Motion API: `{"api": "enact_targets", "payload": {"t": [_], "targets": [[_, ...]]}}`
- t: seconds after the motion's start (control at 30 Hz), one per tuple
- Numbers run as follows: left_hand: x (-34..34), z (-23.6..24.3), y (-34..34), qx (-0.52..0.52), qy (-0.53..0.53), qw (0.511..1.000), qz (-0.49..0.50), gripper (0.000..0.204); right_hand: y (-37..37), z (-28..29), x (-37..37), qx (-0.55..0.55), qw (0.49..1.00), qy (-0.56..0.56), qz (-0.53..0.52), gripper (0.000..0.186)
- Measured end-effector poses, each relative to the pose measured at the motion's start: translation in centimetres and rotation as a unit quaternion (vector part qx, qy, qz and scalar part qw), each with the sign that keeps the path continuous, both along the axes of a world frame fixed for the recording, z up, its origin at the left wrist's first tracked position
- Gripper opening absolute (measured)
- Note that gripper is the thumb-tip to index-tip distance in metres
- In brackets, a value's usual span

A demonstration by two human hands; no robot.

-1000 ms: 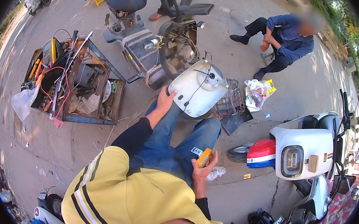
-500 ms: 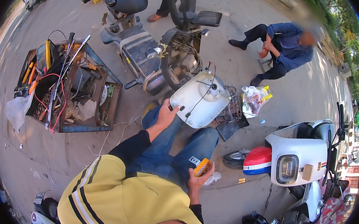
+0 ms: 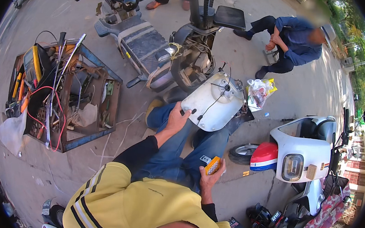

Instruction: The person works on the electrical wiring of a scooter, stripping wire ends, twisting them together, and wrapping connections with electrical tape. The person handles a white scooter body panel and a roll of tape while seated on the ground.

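Observation:
My left hand [image 3: 176,121] is closed on the near left edge of a white panel [image 3: 202,99] shaped like a scooter cover. The panel lies tilted above my knees, its inner side facing me, with a round raised part and a black cable [image 3: 213,102] hanging across it. Over my right thigh, my right hand [image 3: 211,180] grips a small orange reflector light [image 3: 213,165] with a metal bracket on its left side. Just beyond the panel stands a stripped scooter [image 3: 187,62] with exposed wiring at its front.
An open metal toolbox [image 3: 85,138] full of tools stands at the left. A plastic bag [image 3: 259,93] lies beyond the panel. On the right are a white scooter body [image 3: 308,154] with a red fender. A seated person [image 3: 299,44] is at the far right; another person's legs show behind the scooter.
The view has shifted a little. The panel and my left hand sit slightly farther right, and the reflector light in my right hand has turned a bit. Both holds stay the same.

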State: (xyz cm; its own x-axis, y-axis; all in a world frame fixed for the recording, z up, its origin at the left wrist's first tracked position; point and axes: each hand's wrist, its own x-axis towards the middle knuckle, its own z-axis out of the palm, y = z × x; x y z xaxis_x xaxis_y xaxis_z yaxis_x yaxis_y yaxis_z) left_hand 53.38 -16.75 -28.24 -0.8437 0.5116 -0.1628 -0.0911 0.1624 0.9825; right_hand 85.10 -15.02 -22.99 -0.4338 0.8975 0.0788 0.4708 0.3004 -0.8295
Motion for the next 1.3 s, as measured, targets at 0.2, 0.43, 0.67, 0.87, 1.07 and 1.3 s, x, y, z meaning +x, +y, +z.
{"api": "enact_targets", "payload": {"t": [0.2, 0.43, 0.67, 0.87, 1.07, 1.3], "targets": [[-0.4, -1.2, -0.3, 0.024, 0.019, 0.999, -0.013, 0.049, -0.3, 1.5, -1.2, -0.033, 0.997, 0.066, -0.034, 0.112], [-1.0, -0.6, -1.8, 0.059, -0.002, 0.998, -0.03, 0.06, -1.4, 5.6, -1.4, 0.056, 0.988, -0.09, 0.11, 0.115], [0.0, -1.1, -2.6, 0.046, 0.014, 0.999, 0.006, 0.064, -0.3, 8.7, -3.0, 0.034, 0.943, -0.276, 0.183, 0.111], [0.3, -1.1, -2.2, 0.053, 0.024, 0.998, 0.013, 0.064, 1.5, 9.7, -3.7, 0.047, 0.916, -0.316, 0.242, 0.107], [1.3, -1.0, -1.7, 0.046, 0.026, 0.998, 0.017, 0.063, 6.3, 11.3, -8.3, 0.002, 0.98, -0.093, 0.177, 0.08], [1.3, 0.8, -2.0, 0.019, 0.169, 0.975, 0.14, 0.054, 18.6, 13.0, -22.3, -0.005, 0.985, 0.116, 0.131, 0.054]]}}
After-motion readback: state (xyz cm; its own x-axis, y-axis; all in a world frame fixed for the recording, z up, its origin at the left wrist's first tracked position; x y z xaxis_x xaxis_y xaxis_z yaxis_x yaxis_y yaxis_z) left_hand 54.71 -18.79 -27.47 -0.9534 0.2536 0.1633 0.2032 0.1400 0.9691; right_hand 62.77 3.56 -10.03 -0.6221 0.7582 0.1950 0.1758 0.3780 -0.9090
